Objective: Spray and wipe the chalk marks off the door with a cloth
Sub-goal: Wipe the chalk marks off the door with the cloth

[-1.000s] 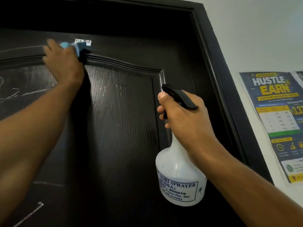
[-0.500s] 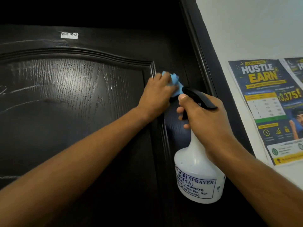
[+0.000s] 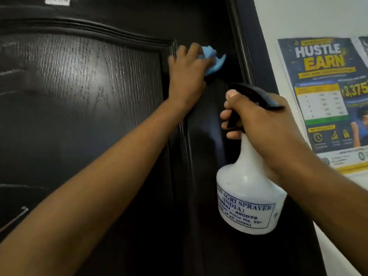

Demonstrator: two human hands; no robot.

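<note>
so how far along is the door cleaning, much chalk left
Partly done. The panel's upper right on the door looks free of chalk. In hand: the left hand presses the blue cloth by the frame, and the right hand holds the spray bottle. Left: chalk marks along the door's left side.

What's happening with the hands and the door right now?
Left hand presses blue cloth on door. Right hand grips spray bottle. Chalk marks remain lower left. Nothing in the way.
</note>
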